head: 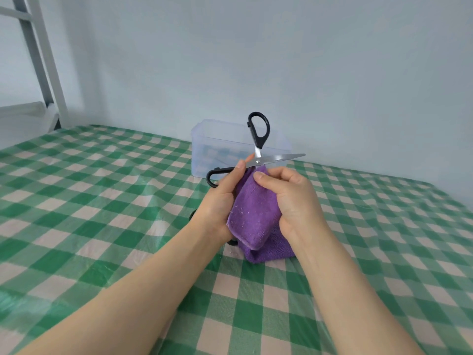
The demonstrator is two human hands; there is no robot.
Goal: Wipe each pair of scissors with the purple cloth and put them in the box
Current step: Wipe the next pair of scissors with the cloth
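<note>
The person holds a pair of scissors [271, 159] up over the table, just in front of a clear plastic box [217, 139] that stands near the wall. The left hand [222, 198] grips them by the lower handle, its thumb up by the pivot. The right hand [289, 198] has its fingers curled round the purple cloth [253, 216], pinching it just under the pivot, while the rest of the cloth hangs down to the checked tablecloth [102, 201]. The scissors are black-handled with bright steel blades, and they are opened wide: one loop stands straight up, one blade points right, bare and shiny, and the other blade is out of sight, I'd guess wrapped in the cloth. To do this wipe well, I think the left hand should hold firm and steady while the right draws the pinched cloth from pivot to tip along the flat sides, keeping fingertips off the cutting edge. The exposed blade should then get the same treatment, and the scissors should be closed before they go into the box. A few dark shapes [192, 215] peek from under the left wrist, perhaps more scissors, though I can't tell.
</note>
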